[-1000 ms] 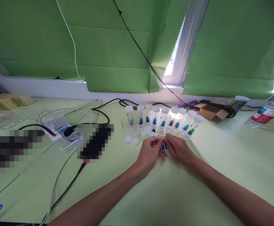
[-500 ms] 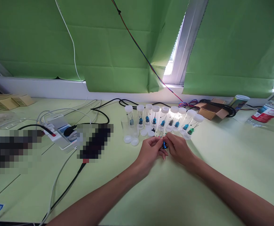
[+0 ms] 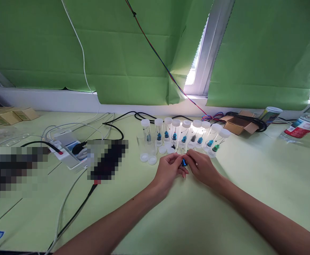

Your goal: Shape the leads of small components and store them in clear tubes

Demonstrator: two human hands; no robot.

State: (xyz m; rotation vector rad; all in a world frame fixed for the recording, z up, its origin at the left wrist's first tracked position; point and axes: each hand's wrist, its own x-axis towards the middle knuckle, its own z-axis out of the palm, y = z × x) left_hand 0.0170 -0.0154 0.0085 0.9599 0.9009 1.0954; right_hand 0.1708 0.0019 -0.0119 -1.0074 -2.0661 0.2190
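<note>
My left hand [image 3: 169, 169] and my right hand [image 3: 203, 167] meet on the pale green table [image 3: 250, 184], fingers pinched together on a small blue part [image 3: 183, 162] with thin wire leads. Just beyond my fingertips stands a row of several clear tubes with white caps [image 3: 187, 134], each with a small blue or green part inside. Loose white caps [image 3: 148, 158] and an uncapped clear tube [image 3: 141, 141] lie to the left of my left hand.
A white power strip [image 3: 68, 148] with plugs and black and white cables [image 3: 64, 209] covers the left side. A cardboard box [image 3: 237, 124], a can [image 3: 270, 115] and a water bottle [image 3: 302, 126] sit at the back right. Small boxes [image 3: 10, 114] lie far left.
Both hands stay pinched on the small blue part and shifted very slightly toward the tubes; the part has turned a little between the fingers.
</note>
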